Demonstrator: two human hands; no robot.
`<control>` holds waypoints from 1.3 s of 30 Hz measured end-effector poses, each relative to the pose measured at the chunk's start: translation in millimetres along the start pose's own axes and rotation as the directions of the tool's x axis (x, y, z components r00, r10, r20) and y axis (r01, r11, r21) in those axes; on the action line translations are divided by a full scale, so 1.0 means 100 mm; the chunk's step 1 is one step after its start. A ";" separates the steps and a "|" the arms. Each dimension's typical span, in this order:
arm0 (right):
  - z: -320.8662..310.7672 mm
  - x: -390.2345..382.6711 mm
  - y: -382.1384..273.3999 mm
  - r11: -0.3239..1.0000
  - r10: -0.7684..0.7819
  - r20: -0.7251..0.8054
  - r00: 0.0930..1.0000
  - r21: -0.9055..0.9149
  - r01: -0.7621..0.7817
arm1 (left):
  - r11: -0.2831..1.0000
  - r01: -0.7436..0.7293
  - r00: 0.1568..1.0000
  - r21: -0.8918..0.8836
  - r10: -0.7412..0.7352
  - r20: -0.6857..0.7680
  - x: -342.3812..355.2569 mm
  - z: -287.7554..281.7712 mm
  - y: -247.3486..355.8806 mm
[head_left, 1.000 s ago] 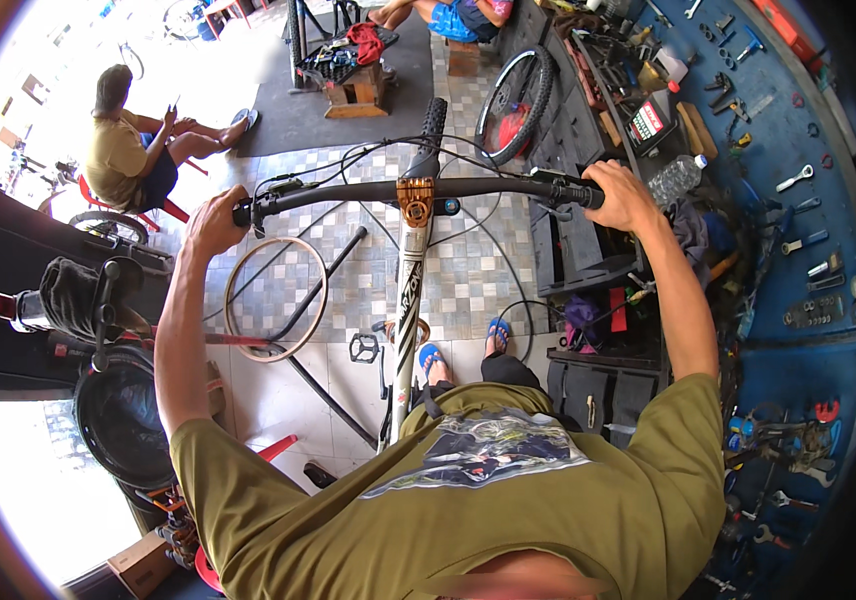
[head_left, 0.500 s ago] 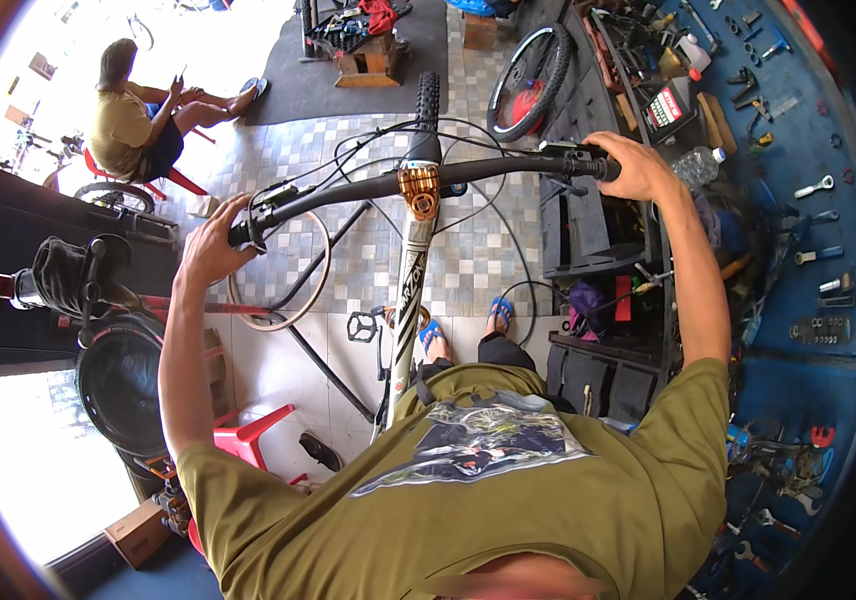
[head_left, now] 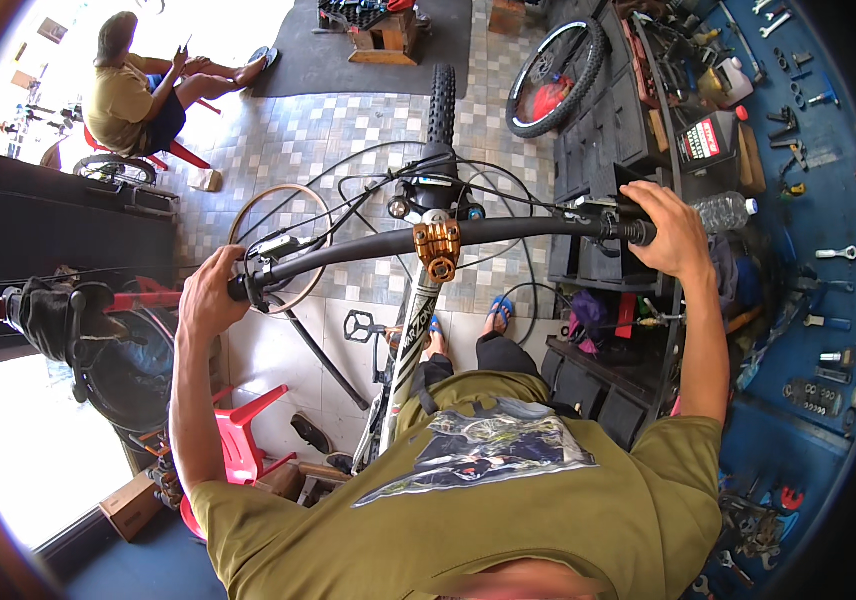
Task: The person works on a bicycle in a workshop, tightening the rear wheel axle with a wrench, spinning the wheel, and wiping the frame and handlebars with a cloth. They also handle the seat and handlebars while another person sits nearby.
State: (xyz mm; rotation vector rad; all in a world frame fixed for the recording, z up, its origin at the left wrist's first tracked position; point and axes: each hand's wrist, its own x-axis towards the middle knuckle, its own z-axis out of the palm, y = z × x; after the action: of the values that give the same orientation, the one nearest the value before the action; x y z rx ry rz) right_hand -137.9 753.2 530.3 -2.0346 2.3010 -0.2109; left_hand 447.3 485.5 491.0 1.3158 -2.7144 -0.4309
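Observation:
A bicycle stands in front of me, its wide black handlebar [head_left: 348, 252] running across the view. My left hand [head_left: 212, 292] is closed round the bar's left end, beside a brake lever. At the other end my right hand [head_left: 672, 232] grips the bar's tip, fingers over the top near the black grip. An orange-gold stem [head_left: 437, 250] clamps the bar at its middle. Black cables [head_left: 356, 190] loop out ahead of it. Beyond lies the knobby front tyre [head_left: 443, 105]. The white and black striped frame tube [head_left: 412, 335] runs back toward my body, and a pedal [head_left: 358, 326] shows beside it.
A loose wheel [head_left: 556, 78] leans against dark cabinets [head_left: 603, 110] at right. Tools hang on a blue board [head_left: 798, 255]. A person [head_left: 133, 100] sits at far left. A red stool [head_left: 248, 430] and a dark covered bike seat [head_left: 73, 315] are at my left.
The handlebar and stem have come closer to me, with more of the fork top and cables showing beyond the bar. Both hands have stayed on the bar. My view has shifted slightly.

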 end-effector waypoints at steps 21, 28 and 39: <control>0.00 0.30 0.04 0.990 0.144 0.071 0.987 -0.005 -0.144 | 0.996 0.004 0.999 0.093 0.000 -0.043 0.46 -0.06 0.04; 0.18 0.48 0.27 0.995 0.100 0.033 0.994 0.022 -0.100 | 0.988 -0.051 0.998 0.148 0.048 0.028 0.98 -0.07 -0.10; 0.01 0.44 -0.10 0.991 0.131 0.035 0.991 -0.008 -0.131 | 0.989 -0.018 0.999 0.145 0.025 -0.041 0.65 -0.06 -0.31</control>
State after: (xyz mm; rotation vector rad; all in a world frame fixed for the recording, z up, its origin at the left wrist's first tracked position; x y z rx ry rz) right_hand -133.4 708.4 532.2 -1.8650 2.4042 -0.1599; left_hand 431.5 415.1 485.3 1.3110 -2.7673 -0.2039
